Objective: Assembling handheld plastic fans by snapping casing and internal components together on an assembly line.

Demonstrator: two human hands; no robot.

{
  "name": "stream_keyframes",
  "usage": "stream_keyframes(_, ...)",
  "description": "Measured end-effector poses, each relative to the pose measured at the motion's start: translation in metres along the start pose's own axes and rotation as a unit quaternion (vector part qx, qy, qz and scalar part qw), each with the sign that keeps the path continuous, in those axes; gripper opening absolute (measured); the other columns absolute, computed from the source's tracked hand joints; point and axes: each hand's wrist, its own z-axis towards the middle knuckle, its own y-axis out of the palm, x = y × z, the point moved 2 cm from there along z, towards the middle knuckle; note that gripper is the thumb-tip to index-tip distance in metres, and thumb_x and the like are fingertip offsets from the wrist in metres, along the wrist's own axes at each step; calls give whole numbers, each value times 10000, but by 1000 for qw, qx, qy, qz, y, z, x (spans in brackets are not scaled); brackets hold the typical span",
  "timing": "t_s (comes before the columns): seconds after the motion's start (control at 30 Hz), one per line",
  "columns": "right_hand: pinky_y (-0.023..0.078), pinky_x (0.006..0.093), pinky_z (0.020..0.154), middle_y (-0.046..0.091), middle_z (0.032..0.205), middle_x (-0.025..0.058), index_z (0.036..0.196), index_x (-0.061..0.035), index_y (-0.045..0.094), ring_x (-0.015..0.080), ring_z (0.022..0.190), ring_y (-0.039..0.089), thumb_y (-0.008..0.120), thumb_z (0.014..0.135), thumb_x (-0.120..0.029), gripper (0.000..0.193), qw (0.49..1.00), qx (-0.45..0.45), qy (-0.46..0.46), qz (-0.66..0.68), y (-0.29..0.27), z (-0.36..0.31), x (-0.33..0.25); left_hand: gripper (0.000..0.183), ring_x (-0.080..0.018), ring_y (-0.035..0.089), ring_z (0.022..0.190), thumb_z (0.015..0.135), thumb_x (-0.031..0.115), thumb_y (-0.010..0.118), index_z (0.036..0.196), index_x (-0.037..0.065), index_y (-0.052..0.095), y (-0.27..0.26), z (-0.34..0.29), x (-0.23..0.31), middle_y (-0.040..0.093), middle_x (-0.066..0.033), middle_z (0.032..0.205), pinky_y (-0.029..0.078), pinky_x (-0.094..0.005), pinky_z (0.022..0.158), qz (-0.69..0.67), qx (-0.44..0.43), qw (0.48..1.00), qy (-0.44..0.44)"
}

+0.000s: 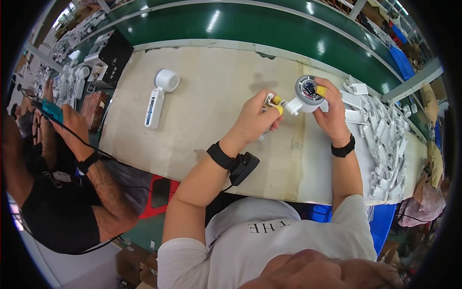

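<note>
My right hand point(331, 113) is closed round the rim of a round white device head point(309, 90) with a grey ring. Its open face shows dark parts inside, and a short white neck point(292, 106) points toward my other hand. Close to that neck, my left hand point(257, 114) pinches a small white part point(269, 99), mostly hidden by the fingers; its exact kind I cannot make out. Yellow covers sit on some fingertips of both hands. A whole white handheld device point(160, 98), with a round head and a long handle, lies on the table to the left.
A pale-topped table point(211, 82) bears a heap of white plastic housings point(380, 139) at the right. A black box point(109, 58) stands at the far left corner. Beyond runs a green conveyor belt point(231, 21). At left, a co-worker's hand holds a teal tool point(52, 111).
</note>
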Motion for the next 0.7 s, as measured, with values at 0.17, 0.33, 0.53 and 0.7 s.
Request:
stream_keyframes(0.17,415,358,938,513,1218,144,1130,-93,475,320,1110,515,643,640,109,557,998,-8,-25,-51,3,2,-2,176,-105,532,579,802,71,507,966,27,462,-2,0,-3,566,-60,738,435,-248,512,66,19,997,25)
stream_keyframes(0.33,386,377,973,490,1246,143,1183,-74,462,302,1133,506,646,640,113,603,999,-49,4,11,-4,8,-14,153,-80,484,517,751,58,537,887,10,485,-6,-2,1,530,-25,653,382,-245,456,151,45,984,79)
stream_keyframes(0.53,317,372,999,440,1278,163,1218,-43,506,278,1198,412,598,813,-204,446,914,-134,145,353,-19,22,-24,237,-195,527,499,707,143,581,853,-12,478,2,-2,3,536,-116,601,426,-312,491,238,2,970,57)
stream_keyframes(0.7,353,367,966,469,1249,157,1197,-61,544,284,1142,464,598,824,-183,397,928,-228,99,276,-32,51,-37,269,-215,546,527,706,153,579,882,-16,467,5,-7,7,557,-132,647,432,-319,512,237,-14,971,37)
